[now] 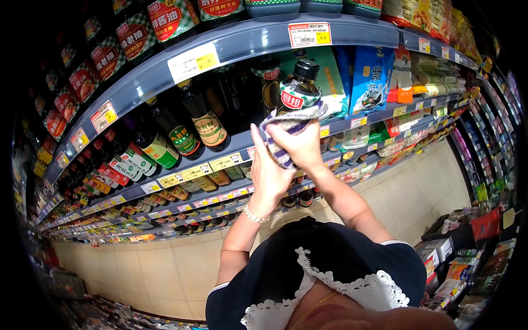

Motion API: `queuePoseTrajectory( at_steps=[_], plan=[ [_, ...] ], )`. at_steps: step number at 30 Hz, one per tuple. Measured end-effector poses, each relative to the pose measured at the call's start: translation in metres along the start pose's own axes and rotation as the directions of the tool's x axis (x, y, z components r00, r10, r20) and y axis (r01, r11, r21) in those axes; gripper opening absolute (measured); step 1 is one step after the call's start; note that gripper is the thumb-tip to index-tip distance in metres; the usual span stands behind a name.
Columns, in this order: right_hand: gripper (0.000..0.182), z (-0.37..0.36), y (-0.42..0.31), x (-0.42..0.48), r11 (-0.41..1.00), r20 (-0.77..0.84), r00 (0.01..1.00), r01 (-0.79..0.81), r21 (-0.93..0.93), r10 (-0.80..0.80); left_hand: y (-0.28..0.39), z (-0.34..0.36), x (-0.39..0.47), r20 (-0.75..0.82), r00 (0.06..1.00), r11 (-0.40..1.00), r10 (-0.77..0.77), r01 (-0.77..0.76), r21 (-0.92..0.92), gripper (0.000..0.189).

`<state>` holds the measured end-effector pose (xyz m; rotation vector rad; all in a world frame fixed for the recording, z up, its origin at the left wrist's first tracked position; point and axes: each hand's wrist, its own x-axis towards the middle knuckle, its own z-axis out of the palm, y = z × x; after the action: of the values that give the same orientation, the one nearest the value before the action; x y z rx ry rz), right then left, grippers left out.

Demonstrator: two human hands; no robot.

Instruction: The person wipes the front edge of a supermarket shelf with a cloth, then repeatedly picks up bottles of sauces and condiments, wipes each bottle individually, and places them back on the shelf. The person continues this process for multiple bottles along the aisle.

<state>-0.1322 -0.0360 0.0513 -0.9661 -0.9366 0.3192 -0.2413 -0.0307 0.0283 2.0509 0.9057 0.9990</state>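
A dark sauce bottle (300, 87) with a black cap and a green-checked, red label is held tilted in front of the shelf. A striped white-and-purple cloth (282, 154) wraps around its lower part. My right hand (299, 144) grips the cloth against the bottle, thumb lying across it. My left hand (267, 173), with a bracelet at the wrist, holds the cloth-wrapped bottle from the left side and below, one digit pointing up. The bottle's base is hidden by cloth and hands. Behind it is a dark gap in the shelf row, beside a soy sauce bottle (209, 128).
An upper shelf edge (247, 39) with price tags curves above my hands. Large labelled bottles (171, 20) stand on it. Right of the held bottle are a blue seaweed packet (371, 80) and a green packet (330, 70). Lower shelves drop to a tiled floor (156, 268). Stacked goods (449, 264) are at right.
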Motion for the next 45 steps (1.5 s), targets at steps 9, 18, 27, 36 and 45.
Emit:
queuePoseTrajectory(
  at_steps=[9, 18, 27, 36, 45],
  plan=[
    [0.056, -0.041, -0.008, -0.011, 0.947, 0.411, 0.907, -0.21, 0.244, 0.095, -0.023, -0.061, 0.001, 0.23, 0.955, 0.858, 0.19, -0.048, -0.511, 0.142],
    [0.067, -0.026, 0.015, -0.016, 0.819, 0.755, 0.569, -0.569, 0.075, 0.326, -0.027, -0.047, 0.052, 0.449, 0.876, 0.611, 0.176, 0.261, -0.747, 0.064],
    [0.048, -0.008, 0.009, -0.053, 0.923, 0.537, 0.82, 0.029, -0.384, 0.198, -0.035, -0.047, 0.042, 0.101, 0.991, 0.585, 0.086, 0.032, -0.81, 0.049],
    [0.065, -0.065, 0.046, -0.073, 0.91, 0.662, 0.641, -0.15, -0.388, 0.388, -0.076, -0.065, 0.043, 0.083, 0.985, 0.112, 0.149, 0.067, -0.992, 0.06],
    [0.063, -0.079, -0.007, -0.015, 0.594, 0.366, 0.927, -0.339, 0.729, 0.081, -0.049, -0.072, 0.023, 0.114, 0.954, 0.785, 0.276, -0.156, -0.599, 0.06]
  ],
)
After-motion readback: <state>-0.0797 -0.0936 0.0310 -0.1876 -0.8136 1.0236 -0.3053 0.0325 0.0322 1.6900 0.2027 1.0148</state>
